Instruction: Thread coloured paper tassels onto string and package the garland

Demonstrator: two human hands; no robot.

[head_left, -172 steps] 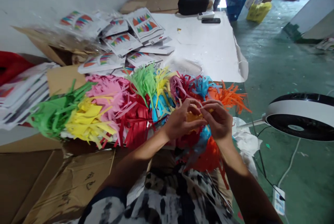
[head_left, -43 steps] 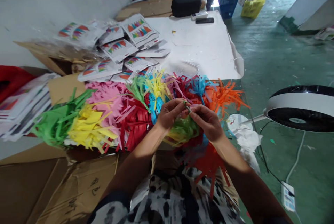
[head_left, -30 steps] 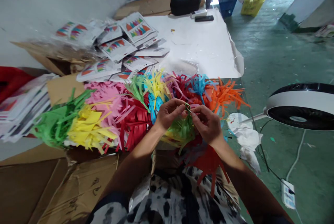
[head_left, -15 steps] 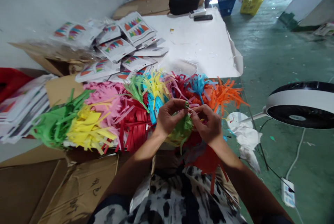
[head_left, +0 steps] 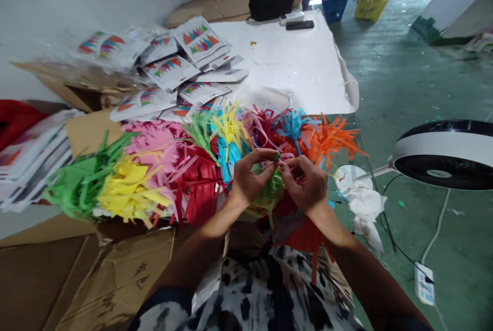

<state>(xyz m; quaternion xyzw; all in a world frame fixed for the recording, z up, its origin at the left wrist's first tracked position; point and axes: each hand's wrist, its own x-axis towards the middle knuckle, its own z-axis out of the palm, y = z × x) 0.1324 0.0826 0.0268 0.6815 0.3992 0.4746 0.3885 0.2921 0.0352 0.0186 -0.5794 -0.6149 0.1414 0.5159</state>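
My left hand (head_left: 250,179) and my right hand (head_left: 308,184) meet in front of me, both pinched on the top of a green paper tassel (head_left: 269,192). A thin pale string runs between their fingertips. More strung tassels, red and orange (head_left: 304,236), hang below my hands over my lap. Behind my hands lies a heap of fringed paper tassels (head_left: 185,161) in green, yellow, pink, red, blue and orange.
Printed packaging cards (head_left: 173,63) are piled on the white table sheet (head_left: 300,69). A black case (head_left: 271,2) and a phone (head_left: 299,25) lie at its far end. Flattened cardboard boxes (head_left: 88,269) are at my left, a fan (head_left: 442,153) and a power strip (head_left: 423,284) at my right.
Earlier my hands worked on an orange tassel; now they hold a green one. Over the last second the hands have drawn closer together and the green tassel has bunched up between them.
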